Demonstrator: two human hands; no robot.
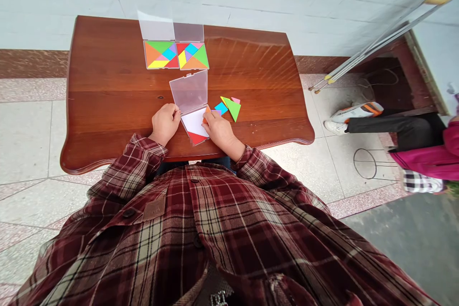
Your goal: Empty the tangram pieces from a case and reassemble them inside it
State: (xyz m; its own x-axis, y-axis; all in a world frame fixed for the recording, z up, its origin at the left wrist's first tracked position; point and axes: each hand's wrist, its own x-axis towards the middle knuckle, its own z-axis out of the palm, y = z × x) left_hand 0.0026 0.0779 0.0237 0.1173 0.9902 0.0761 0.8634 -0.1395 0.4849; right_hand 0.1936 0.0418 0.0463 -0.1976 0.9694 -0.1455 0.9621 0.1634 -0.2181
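On the wooden table (118, 110), an open tangram case (192, 122) is found, a red triangle (196, 138) inside. The left hand (165, 123) is curled at its corner, hold indeterminable. By the right hand (220, 130), fingers half bent, an orange piece (207, 112) is touched; whether gripped cannot be told.

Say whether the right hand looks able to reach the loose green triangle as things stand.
Probably yes: the green triangle lies close beyond the right hand, with nothing seen covering it. That hand is at an orange piece, though, so it may need to leave that first.
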